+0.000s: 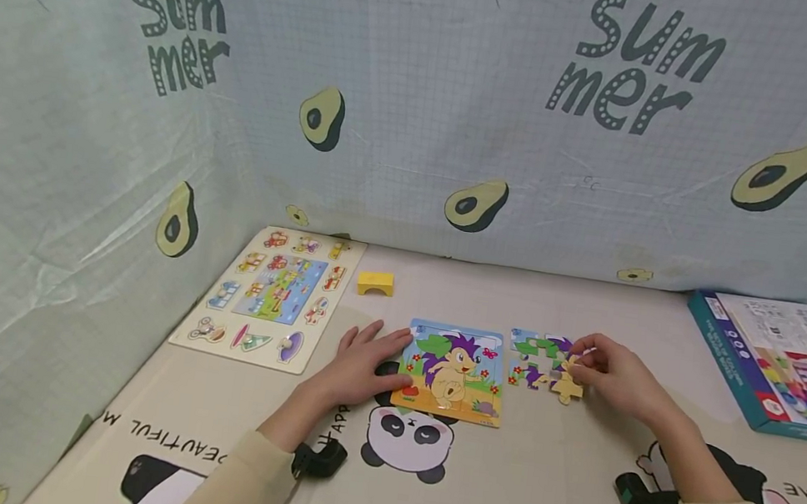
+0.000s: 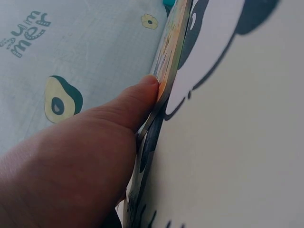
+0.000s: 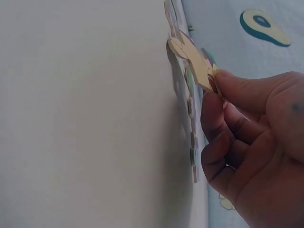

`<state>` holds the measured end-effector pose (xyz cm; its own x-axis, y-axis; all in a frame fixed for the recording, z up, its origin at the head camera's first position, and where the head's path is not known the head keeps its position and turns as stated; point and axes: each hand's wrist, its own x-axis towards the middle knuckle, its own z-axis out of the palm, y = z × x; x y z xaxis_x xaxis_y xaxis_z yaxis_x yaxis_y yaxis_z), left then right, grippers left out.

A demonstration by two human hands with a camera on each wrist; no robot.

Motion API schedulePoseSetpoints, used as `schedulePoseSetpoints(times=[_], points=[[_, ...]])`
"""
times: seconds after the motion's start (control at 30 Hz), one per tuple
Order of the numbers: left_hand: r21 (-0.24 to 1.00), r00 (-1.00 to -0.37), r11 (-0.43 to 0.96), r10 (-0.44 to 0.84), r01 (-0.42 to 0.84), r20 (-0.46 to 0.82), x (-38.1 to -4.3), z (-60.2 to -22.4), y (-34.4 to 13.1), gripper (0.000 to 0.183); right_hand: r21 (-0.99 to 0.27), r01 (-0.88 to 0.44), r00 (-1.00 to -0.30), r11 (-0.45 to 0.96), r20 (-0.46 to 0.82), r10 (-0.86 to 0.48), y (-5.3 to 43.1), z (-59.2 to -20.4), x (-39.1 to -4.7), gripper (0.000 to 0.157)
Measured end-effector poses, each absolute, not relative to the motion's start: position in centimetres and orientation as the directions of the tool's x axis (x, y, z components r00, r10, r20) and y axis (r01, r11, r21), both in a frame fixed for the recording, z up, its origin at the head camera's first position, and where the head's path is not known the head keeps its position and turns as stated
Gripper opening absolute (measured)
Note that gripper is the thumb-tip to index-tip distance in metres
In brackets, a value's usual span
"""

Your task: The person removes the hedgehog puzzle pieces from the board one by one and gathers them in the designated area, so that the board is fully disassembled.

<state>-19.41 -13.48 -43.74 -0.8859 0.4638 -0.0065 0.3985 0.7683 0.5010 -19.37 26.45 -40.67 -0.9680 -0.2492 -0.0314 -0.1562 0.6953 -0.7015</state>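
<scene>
In the head view a hedgehog jigsaw board [image 1: 451, 371] lies flat at the middle of the table. My left hand [image 1: 362, 369] rests along its left edge, fingers extended, with the thumb on the lower left part; the left wrist view has that thumb [image 2: 137, 99] against the board's rim [image 2: 173, 71]. To the right of the board, loose jigsaw pieces [image 1: 531, 348] lie grouped together, partly forming another hedgehog. My right hand [image 1: 611, 374] pinches a tan puzzle piece [image 3: 195, 61] between thumb and fingertips, tilted over the other pieces. Curled fingers hide part of it.
A wooden knob puzzle [image 1: 227, 298] with vehicle pictures lies at the left. Behind the hedgehog board stands a yellow arch block [image 1: 375, 284]. A flat game box [image 1: 782, 366] sits at the far right. Patterned cloth walls [image 1: 400, 159] border the table's back and left.
</scene>
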Motion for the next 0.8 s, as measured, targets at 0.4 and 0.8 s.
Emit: schedulePoseSetpoints(times=[0.4,0.8], points=[[0.500,-0.886,0.769,0.463,0.398,-0.007,-19.5,-43.7,-13.5,0.070,-0.614,-0.229,-0.958,0.756,0.007,-0.285,26.2,-41.2,-19.4,0.021],[0.500,-0.886,0.770,0.463,0.396,-0.010,-19.5,-43.8,-13.6,0.071,-0.633,-0.249,-0.924,0.733,-0.071,-0.375,27.3,-41.1,-18.9,0.052]])
